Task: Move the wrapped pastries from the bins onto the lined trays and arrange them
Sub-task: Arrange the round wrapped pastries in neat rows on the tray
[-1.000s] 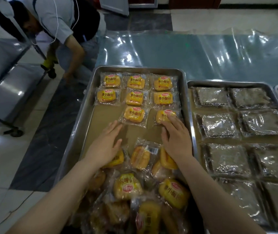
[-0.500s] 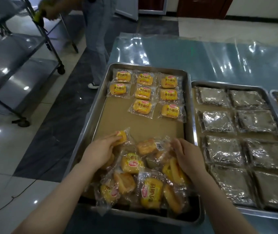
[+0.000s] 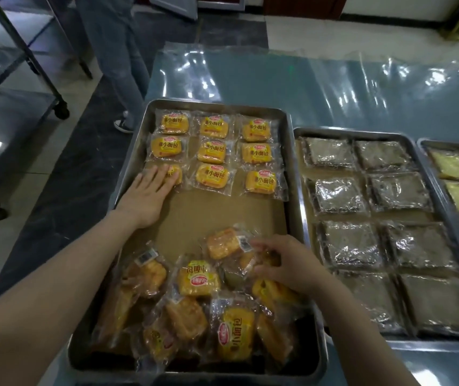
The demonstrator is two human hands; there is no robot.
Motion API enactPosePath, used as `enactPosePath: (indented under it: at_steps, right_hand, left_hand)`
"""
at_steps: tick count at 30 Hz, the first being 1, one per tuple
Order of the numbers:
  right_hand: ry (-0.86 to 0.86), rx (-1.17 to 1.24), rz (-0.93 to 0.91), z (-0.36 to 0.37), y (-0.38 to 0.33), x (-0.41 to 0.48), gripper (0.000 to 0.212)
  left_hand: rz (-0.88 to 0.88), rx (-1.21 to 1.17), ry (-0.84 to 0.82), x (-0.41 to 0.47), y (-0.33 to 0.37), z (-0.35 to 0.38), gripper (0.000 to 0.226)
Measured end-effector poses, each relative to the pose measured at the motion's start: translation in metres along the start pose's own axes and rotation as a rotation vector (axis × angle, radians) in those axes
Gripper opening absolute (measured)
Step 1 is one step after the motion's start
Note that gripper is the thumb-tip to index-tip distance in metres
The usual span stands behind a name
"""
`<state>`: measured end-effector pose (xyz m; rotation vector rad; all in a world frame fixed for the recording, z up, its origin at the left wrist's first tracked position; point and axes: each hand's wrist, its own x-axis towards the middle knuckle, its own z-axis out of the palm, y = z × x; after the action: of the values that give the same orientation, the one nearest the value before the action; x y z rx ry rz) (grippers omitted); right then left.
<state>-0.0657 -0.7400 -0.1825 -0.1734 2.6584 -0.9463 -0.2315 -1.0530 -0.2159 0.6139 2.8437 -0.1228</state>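
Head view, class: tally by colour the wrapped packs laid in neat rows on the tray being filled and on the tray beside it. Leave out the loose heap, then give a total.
yellow packs: 9 (one lies partly under the left hand)
dark packs: 8
Total: 17

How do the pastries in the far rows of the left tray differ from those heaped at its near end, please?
The far rows lie flat, labels up, in a spaced grid; the near heap overlaps, tilted, some labels down. The left hand rests flat on a far-row packet; the right hand pinches a heap packet. Both: yellow buns in clear wrappers.
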Motion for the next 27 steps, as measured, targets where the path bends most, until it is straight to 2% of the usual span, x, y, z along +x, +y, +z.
enactPosePath:
  at_steps: [2,4,7,9,12,16,19,23,25,27]
  right_hand:
    - [0.098,-0.080,-0.031,0.006,-0.002,-0.001,0.050]
    - [0.162,-0.119,-0.044,0.011,-0.002,-0.002,0.045]
    - [0.201,-0.124,-0.030,0.014,-0.003,-0.002,0.041]
    - [0.212,-0.139,-0.027,0.015,-0.004,-0.001,0.039]
    - [0.209,-0.144,-0.015,0.016,-0.004,-0.002,0.038]
    - [0.225,-0.150,0.005,0.017,-0.006,-0.004,0.033]
    - [0.296,-0.065,0.070,0.018,-0.010,-0.006,0.022]
    - [0.372,0.113,0.162,0.013,-0.013,-0.012,0.019]
    - [0.404,0.164,0.184,0.012,-0.016,-0.020,0.020]
    - [0.408,0.147,0.174,0.015,-0.018,-0.033,0.023]
  left_hand:
    - [-0.017,0.045,0.042,0.003,0.000,-0.001,0.092]
    - [-0.038,0.039,0.164,-0.002,0.006,0.000,0.088]
    - [-0.070,-0.112,0.309,-0.013,0.023,0.006,0.077]
    - [-0.095,-0.169,0.282,-0.015,0.031,0.011,0.072]
    - [-0.162,-0.190,0.150,-0.009,0.030,0.021,0.075]
    - [-0.124,-0.201,0.035,-0.001,0.019,0.019,0.076]
    - [-0.088,-0.243,0.064,-0.010,0.020,0.007,0.074]
    - [-0.101,-0.543,0.268,-0.057,0.036,-0.010,0.065]
    - [-0.138,-0.699,0.235,-0.088,0.041,-0.007,0.056]
    - [-0.172,-0.809,0.127,-0.123,0.046,-0.001,0.048]
